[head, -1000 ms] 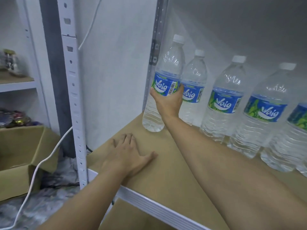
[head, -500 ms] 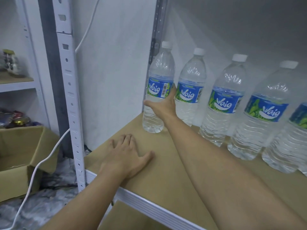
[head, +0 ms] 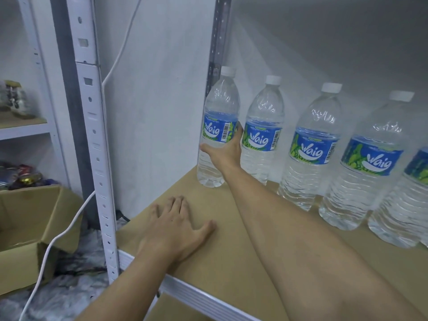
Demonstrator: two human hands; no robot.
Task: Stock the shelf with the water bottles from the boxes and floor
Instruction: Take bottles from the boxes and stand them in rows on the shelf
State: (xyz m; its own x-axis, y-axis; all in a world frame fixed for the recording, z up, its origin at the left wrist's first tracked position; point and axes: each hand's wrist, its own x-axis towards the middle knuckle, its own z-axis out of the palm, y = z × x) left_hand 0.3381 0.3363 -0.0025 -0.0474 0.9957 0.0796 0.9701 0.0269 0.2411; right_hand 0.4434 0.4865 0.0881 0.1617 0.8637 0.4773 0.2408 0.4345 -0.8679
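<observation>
**Bottle 5 is down in the back-left corner, you just haven't let go**

The water bottle [head: 217, 135] you're placing sits just left of the frame's centre, standing upright on the shelf board [head: 220, 258], tight against the rear corner post [head: 218, 42]. 1 second ago it leaned right with its cap higher in the frame. Now it's straight and its base looks flat on the board. Your right hand [head: 223, 150] has slid down off the label and wraps the body just below it, thumb on the left side, so you're holding it, not free of it.

That puts it at the left end of the row [head: 310, 147]: 4 more bottles run off toward the right edge, the nearest just beside your knuckles. I'd call this placement basically done; the only thing left is letting go without nudging its neighbour.

Your left hand [head: 176, 230] hasn't budged, flat on the board in the lower middle, fingers spread, holding nothing.

Lower left there's an open cardboard box [head: 23, 216] on the floor with a white cable [head: 69, 228] running past it. Probably your next stop.
</observation>
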